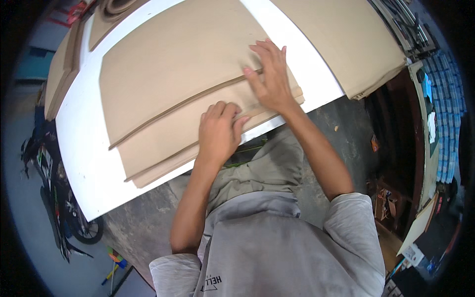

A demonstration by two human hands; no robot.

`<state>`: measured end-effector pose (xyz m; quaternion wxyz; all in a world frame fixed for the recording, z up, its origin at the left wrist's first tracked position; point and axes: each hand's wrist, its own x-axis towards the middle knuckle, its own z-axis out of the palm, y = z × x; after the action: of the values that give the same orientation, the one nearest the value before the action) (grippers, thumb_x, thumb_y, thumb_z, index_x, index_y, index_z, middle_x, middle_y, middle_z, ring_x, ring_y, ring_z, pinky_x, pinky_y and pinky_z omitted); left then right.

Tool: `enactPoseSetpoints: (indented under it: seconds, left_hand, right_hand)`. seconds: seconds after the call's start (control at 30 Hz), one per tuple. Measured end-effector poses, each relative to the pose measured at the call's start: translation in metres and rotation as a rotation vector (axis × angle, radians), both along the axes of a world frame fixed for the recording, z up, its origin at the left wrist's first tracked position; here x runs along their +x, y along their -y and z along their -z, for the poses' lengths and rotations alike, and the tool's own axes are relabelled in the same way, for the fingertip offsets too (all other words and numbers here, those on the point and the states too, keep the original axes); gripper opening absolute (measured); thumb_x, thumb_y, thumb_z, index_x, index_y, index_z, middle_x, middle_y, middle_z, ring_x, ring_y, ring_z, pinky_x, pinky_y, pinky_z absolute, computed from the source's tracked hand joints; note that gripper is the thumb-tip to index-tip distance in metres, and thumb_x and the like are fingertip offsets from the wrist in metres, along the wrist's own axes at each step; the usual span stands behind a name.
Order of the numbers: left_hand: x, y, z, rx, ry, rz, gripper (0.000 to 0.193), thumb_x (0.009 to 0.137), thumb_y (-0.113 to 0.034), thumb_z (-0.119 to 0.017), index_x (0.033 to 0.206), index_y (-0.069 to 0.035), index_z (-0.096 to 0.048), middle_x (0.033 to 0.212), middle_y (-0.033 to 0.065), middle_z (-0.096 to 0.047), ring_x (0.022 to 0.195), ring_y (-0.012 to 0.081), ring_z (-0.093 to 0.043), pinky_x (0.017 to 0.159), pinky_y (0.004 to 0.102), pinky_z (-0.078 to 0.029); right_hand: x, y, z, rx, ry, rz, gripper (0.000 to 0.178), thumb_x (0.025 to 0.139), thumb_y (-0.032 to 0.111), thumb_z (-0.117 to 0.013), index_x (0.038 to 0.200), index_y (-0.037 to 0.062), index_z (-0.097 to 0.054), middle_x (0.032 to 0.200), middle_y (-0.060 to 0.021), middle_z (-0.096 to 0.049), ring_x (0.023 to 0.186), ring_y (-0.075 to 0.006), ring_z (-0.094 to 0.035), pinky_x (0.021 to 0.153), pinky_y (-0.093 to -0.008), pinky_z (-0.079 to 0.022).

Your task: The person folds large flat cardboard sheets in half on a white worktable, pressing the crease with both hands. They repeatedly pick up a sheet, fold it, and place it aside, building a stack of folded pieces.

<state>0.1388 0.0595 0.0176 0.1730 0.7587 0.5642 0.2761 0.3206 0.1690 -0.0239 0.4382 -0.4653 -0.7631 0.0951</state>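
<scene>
Several large flat brown cardboard sheets lie stacked on a white tabletop in front of me. The upper sheets (178,59) sit farther back, and their near edge crosses the lower sheets (163,141), which stick out toward me. My left hand (217,129) rests on the lower sheets near their front edge, its fingers bent and the thumb apart. Farther right, my right hand (271,81) is spread over the near right edge of the upper sheets, thumb and fingers apart. Neither hand shows a grip on a sheet.
The white tabletop (81,163) shows around the stack. Another brown sheet pile (346,44) lies at the right, with more cardboard (64,74) at the left. A rolled brown piece (116,7) sits far left. A bicycle (59,198) stands left of the table; blue checked packs (445,114) are at far right.
</scene>
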Motion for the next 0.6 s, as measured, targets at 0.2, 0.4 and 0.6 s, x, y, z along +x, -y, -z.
enactPoseSetpoints:
  seconds: [0.2,0.4,0.6]
  left_hand:
    - [-0.095,0.074,-0.004,0.032,-0.092,-0.248,0.009,0.092,-0.017,-0.076,0.094,-0.008,-0.076,0.091,0.0088,-0.068,0.088,0.031,-0.064,0.08,0.0448,-0.047]
    - [-0.091,0.091,0.013,0.264,-0.087,-0.3,0.008,0.09,-0.012,-0.077,0.095,-0.006,-0.075,0.091,0.0084,-0.068,0.089,0.0303,-0.064,0.082,0.0457,-0.049]
    - [-0.104,0.095,-0.001,0.538,-0.336,-0.438,0.015,0.088,-0.01,-0.079,0.101,-0.005,-0.075,0.094,0.0086,-0.068,0.09,0.0301,-0.064,0.081,0.0439,-0.049]
  right_hand:
    - [-0.045,0.021,-0.033,0.029,0.235,-0.1,0.053,0.098,0.04,-0.072,0.136,0.004,-0.062,0.135,-0.0204,-0.061,0.132,-0.041,-0.055,0.121,-0.0692,-0.024]
    - [-0.105,0.027,-0.031,-0.212,0.462,-0.441,0.02,0.094,0.015,-0.071,0.113,0.0071,-0.071,0.113,-0.0135,-0.066,0.114,-0.0337,-0.061,0.103,-0.051,-0.043]
    - [-0.045,0.07,-0.047,-0.363,0.45,-0.614,0.01,0.095,0.013,-0.07,0.102,0.0063,-0.069,0.104,-0.0112,-0.065,0.106,-0.0327,-0.061,0.091,-0.0481,-0.043]
